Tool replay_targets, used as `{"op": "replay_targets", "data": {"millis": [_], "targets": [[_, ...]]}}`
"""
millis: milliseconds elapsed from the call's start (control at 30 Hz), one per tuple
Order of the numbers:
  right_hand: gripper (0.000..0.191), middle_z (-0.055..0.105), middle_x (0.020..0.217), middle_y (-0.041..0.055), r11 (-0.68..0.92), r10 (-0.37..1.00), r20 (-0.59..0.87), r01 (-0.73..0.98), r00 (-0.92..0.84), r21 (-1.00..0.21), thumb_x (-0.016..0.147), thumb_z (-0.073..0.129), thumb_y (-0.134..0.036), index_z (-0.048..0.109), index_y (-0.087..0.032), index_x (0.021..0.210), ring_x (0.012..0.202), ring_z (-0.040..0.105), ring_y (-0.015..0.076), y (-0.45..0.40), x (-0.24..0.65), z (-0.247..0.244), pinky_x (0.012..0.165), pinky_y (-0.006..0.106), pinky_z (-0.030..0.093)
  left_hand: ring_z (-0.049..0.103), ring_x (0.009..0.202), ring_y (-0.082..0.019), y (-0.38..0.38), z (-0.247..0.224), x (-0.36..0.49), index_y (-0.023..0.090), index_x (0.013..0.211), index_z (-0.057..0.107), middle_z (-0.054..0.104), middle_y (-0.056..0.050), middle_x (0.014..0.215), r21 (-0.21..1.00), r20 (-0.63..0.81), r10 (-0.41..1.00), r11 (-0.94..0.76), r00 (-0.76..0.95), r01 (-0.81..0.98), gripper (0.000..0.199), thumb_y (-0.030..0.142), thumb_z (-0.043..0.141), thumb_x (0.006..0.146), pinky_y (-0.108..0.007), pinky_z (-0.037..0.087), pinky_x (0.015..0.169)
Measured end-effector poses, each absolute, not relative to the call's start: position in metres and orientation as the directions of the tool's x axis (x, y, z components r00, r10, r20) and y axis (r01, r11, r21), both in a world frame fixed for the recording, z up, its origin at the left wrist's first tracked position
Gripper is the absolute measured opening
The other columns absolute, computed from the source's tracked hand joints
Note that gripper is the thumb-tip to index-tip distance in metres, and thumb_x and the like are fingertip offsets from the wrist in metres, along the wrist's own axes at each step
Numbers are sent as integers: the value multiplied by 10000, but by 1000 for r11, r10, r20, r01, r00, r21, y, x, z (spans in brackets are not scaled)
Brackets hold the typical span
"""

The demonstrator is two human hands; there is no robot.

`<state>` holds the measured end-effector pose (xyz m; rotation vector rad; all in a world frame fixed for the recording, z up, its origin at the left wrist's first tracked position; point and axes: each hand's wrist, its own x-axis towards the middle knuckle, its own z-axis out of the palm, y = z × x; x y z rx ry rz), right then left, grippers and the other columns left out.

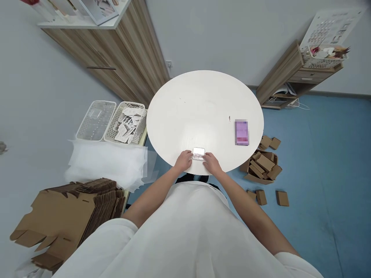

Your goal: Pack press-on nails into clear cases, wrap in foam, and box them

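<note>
A small clear case (198, 153) with rounded corners lies near the front edge of the round white table (203, 108). Reddish speckled contents show along its lower part. My left hand (183, 161) touches the case's left side, its fingers bent against the edge. On the right side, my right hand (212, 163) has its fingertips at the case's edge. Both hands rest at the tabletop with the case between them. A purple rectangular item (241, 132), blurred by pixels, lies toward the table's right side.
To the left are a basket of cards (127, 125), a clear-lined basket (95, 120), white sheets (107, 160) and folded cardboard (63, 216). Small brown boxes (262, 166) fill a carton on the floor at right. A wooden cabinet (130, 50) stands behind left.
</note>
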<state>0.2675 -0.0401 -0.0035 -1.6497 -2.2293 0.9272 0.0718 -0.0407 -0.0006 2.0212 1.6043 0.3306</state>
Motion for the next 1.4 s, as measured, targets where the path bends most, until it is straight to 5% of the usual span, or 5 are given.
{"op": "replay_targets", "data": {"millis": [200, 533, 867, 1167, 1400], "targets": [[704, 315, 1372, 133, 414, 862, -95, 801, -498, -433, 649, 672, -173, 353, -220, 1274, 1229, 335, 303, -31, 271, -1, 902, 446, 400, 285, 1269, -270, -34, 6, 65, 161, 1223, 417, 321, -128, 1375, 487, -69, 828, -460, 557, 743, 581, 196, 600, 673, -424, 305, 1016], [373, 337, 1383, 119, 505, 777, -179, 768, -603, -394, 794, 510, -176, 446, -211, 1160, 1171, 435, 261, -14, 270, -6, 916, 431, 411, 390, 1194, -268, -30, 2, 60, 194, 1191, 425, 354, -121, 1361, 469, -112, 788, -495, 605, 732, 555, 199, 609, 667, -408, 327, 962], [429, 286, 1400, 166, 466, 799, -234, 817, -554, -341, 810, 442, -205, 400, -131, 1230, 1225, 377, 296, -20, 264, -7, 883, 414, 439, 377, 1194, -273, -20, 6, 57, 196, 1226, 395, 385, -120, 1339, 451, -68, 752, -563, 655, 693, 612, 265, 642, 670, -411, 279, 969], [468, 346, 1363, 172, 481, 821, -130, 797, -556, -365, 776, 512, -278, 416, -134, 1211, 1217, 371, 302, -27, 262, 19, 949, 445, 361, 481, 1101, -224, -16, 7, 64, 212, 1139, 480, 502, -91, 1249, 327, -20, 776, -590, 630, 738, 352, 116, 424, 806, -420, 300, 930], [328, 553, 1164, 105, 336, 898, -123, 841, -422, -425, 839, 337, -131, 515, -187, 1109, 1081, 509, 216, -55, 243, 24, 864, 366, 437, 527, 1038, -202, -27, 15, 57, 226, 1087, 510, 541, -72, 1196, 404, -41, 776, -563, 629, 721, 308, 137, 458, 796, -370, 376, 864]]}}
